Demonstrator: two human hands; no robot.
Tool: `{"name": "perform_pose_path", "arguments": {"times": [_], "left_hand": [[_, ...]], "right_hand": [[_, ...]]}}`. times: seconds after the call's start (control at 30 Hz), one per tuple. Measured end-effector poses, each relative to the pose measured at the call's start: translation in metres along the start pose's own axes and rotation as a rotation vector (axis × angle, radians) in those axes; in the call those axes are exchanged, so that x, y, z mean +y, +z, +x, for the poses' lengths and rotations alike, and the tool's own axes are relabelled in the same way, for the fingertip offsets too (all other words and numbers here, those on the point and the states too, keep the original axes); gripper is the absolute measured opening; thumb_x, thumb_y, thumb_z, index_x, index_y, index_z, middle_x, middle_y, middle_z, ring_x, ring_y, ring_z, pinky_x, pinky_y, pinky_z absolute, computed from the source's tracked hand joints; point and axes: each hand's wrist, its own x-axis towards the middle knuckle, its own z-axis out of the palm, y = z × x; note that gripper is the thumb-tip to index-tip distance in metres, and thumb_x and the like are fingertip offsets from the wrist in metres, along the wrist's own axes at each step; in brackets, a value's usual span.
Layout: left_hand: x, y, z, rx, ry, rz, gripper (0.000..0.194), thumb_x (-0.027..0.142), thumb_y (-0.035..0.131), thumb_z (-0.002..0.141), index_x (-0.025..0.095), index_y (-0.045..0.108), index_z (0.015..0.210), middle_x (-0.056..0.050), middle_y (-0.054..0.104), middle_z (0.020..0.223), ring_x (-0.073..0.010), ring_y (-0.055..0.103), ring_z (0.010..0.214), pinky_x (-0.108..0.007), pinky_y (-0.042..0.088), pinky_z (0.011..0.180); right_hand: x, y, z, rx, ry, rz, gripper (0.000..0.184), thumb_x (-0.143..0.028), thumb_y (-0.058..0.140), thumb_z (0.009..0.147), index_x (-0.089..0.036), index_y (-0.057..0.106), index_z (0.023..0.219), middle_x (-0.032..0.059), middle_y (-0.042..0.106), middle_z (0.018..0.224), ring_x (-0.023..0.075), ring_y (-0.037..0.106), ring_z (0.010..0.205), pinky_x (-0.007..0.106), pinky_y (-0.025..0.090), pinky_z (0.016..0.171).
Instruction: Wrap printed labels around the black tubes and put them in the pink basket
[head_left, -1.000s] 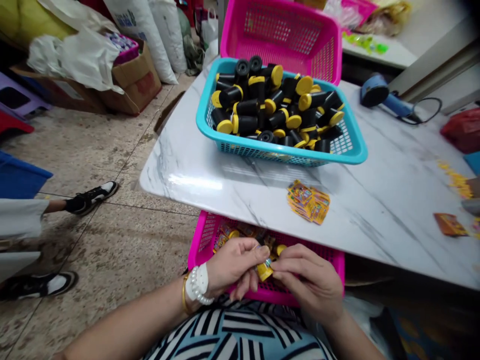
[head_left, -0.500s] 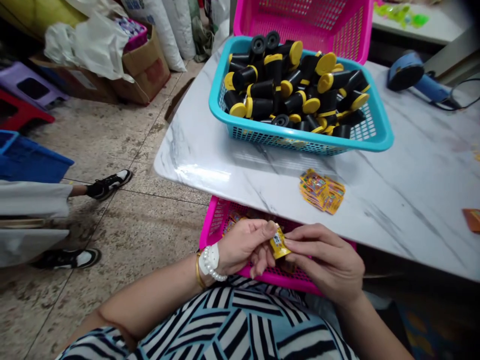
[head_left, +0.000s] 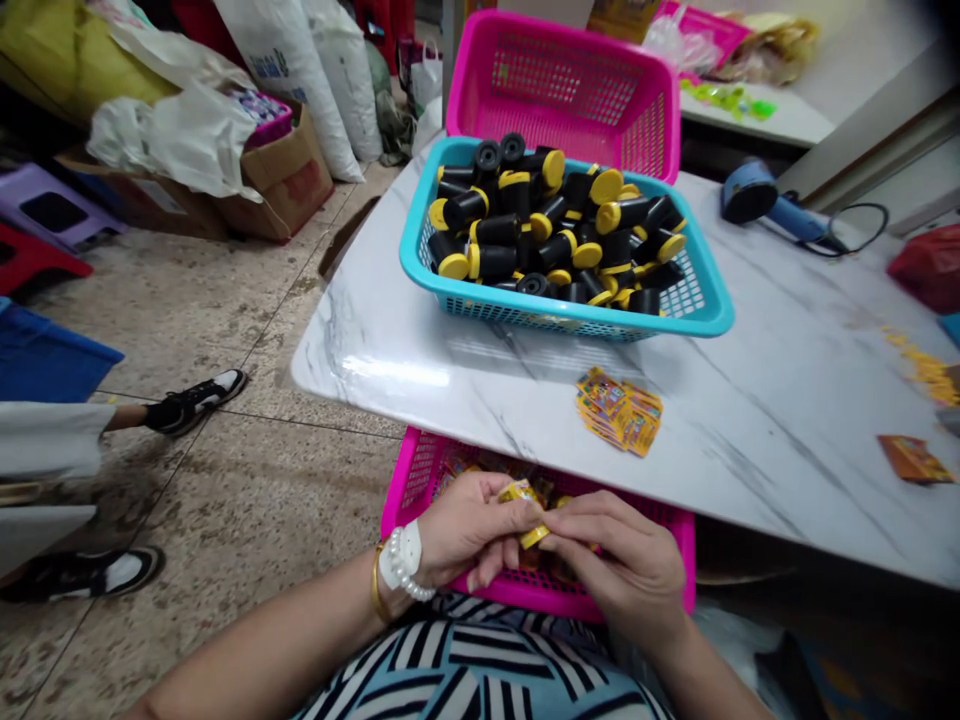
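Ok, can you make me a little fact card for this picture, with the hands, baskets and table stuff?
Left hand: holding a small yellow item
Right hand: fingertips on the same item
Under the hands: pink basket, contents partly hidden
On the table: turquoise basket of black-and-yellow containers; printed orange-yellow pieces; blue tool

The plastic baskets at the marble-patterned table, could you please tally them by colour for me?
Pink: 2, the back basket and the front basket, which is below the left hand, right hand and their yellow piece
Turquoise: 1, the middle basket, holding black-and-yellow cylinders
Total: 3
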Motion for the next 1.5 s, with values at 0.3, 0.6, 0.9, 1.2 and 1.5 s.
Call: {"name": "perform_pose_path", "arguments": {"times": [0.3,0.6,0.9,1.2,1.5], "left_hand": [[0.011,-0.007,-0.008,0.53,0.305,0.861,0.037,0.042,0.072,0.082,0.013,0.067,0.104,0.003,0.06,0.052,-0.0134,0.059,0.047,-0.023,0.039,0.047],[0.03,0.008,-0.025,0.507,0.447,0.567,0.03,0.041,0.065,0.086,0.013,0.068,0.096,0.003,0.061,0.052,-0.0079,0.05,0.035,-0.019,0.038,0.039],[0.073,0.005,-0.016,0.445,0.567,0.239,0.034,0.048,0.071,0.084,0.016,0.061,0.093,0.002,0.065,0.061,-0.0047,0.048,0.034,-0.016,0.03,0.033],[0.076,0.013,0.029,0.793,1.214,1.038,0.034,0.044,0.073,0.083,0.015,0.072,0.1,-0.017,0.072,0.114,-0.0312,0.063,0.115,-0.05,0.049,0.101],[0.079,0.024,0.013,0.562,0.99,0.667,0.033,0.048,0.077,0.078,0.016,0.07,0.081,0.001,0.057,0.058,-0.013,0.056,0.061,-0.029,0.052,0.07]], "right_hand": [[0.062,-0.058,0.063,0.206,0.1,-0.737,0.025,-0.034,0.067,0.091,-0.017,0.08,0.104,0.01,0.072,0.088,0.0239,0.065,0.08,0.039,0.054,0.073],[0.083,-0.052,0.074,0.122,0.025,-0.836,0.018,-0.03,0.063,0.092,-0.019,0.075,0.084,0.0082,0.07,0.081,0.0245,0.057,0.081,0.039,0.049,0.08],[0.078,-0.046,0.078,0.173,0.027,-0.813,0.016,-0.026,0.063,0.089,-0.021,0.065,0.074,0.0066,0.065,0.075,0.0248,0.056,0.079,0.038,0.046,0.076],[0.084,-0.043,0.079,0.129,0.13,-0.884,0.017,-0.032,0.062,0.09,-0.018,0.07,0.095,0.0117,0.068,0.091,0.0279,0.056,0.087,0.041,0.046,0.081],[0.066,-0.037,0.08,0.414,0.106,-0.64,0.005,-0.025,0.062,0.088,-0.021,0.064,0.085,0.0059,0.068,0.084,0.0213,0.061,0.078,0.037,0.05,0.076]]}}
